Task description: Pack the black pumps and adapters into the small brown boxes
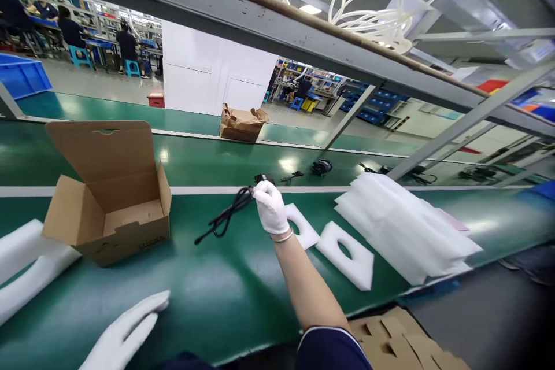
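My right hand point(271, 207), in a white glove, grips a black power cable point(228, 214) near a small black plug at its far end, and the loose cord trails left across the green conveyor belt point(225, 167). An open brown cardboard box point(130, 225) stands to the left of that hand. My left hand point(124, 332), also gloved, lies flat and open near the belt's front edge, holding nothing. Beside it are curved white foam pieces point(30, 266). Two white foam inserts with cut-outs point(344, 254) lie to the right of my right hand, one partly under it.
A stack of white foam sheets point(403, 225) lies on the right. Farther along the belt are a black cable coil point(321, 167) and a brown paper bag point(243, 124). Flattened cardboard point(390, 341) sits below the front edge. An overhead metal rack point(260, 23) carries plastic tubing. Co-workers sit at distant benches.
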Available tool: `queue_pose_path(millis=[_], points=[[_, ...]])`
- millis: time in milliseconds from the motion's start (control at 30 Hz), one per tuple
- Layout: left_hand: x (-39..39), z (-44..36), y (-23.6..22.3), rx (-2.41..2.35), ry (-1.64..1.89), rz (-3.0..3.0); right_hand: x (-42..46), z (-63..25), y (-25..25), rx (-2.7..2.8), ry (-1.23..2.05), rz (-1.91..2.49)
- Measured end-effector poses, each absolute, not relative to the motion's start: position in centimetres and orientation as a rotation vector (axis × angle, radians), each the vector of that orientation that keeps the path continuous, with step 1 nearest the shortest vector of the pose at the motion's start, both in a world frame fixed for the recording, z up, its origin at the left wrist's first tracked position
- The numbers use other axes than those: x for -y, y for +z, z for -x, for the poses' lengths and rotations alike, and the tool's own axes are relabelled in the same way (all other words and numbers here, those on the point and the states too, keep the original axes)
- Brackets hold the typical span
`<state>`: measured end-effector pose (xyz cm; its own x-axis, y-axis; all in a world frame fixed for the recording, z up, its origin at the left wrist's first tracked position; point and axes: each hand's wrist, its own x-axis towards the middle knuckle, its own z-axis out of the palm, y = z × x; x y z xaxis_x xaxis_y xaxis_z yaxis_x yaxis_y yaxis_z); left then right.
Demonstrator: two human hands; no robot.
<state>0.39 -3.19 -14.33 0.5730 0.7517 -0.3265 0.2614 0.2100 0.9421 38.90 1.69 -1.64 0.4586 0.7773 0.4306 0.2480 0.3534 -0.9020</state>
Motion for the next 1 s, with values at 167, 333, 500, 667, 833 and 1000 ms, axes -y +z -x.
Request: queue_pose_path(millis=[167, 333, 500, 667, 833, 1000], points=[[1.1, -6.3, -10.5, -0.671, 0.332, -0.564, 2.1, -34.1, -1.7, 1.162, 0.671, 0.77], [-1.9, -12.4, -7.9, -0.444, 0.23, -0.371, 3.3, -29.2, -4.0, 1.441, 0.967, 0.585], [-3.0, -14.5, -8.0, -0.374, 0.073, -0.308, 3.0, -24.6, -8.3, 1.672, 1.255, 0.197], [-3.3, -12.4, -9.2, -0.359, 0.216, -0.317, 3.9, -27.8, -6.8, 1.906, 1.476, 0.181], [-3.9, -9.7, -9.5, -0.288, 0.312, -0.547, 1.4, -42.1, -3.0, 1.221, 0.791, 1.792], [-3.8, -8.9, -8.7, -0.325, 0.211, -1.061, -6.2, -55.3, -4.6, 0.506, 0.337, 2.252]])
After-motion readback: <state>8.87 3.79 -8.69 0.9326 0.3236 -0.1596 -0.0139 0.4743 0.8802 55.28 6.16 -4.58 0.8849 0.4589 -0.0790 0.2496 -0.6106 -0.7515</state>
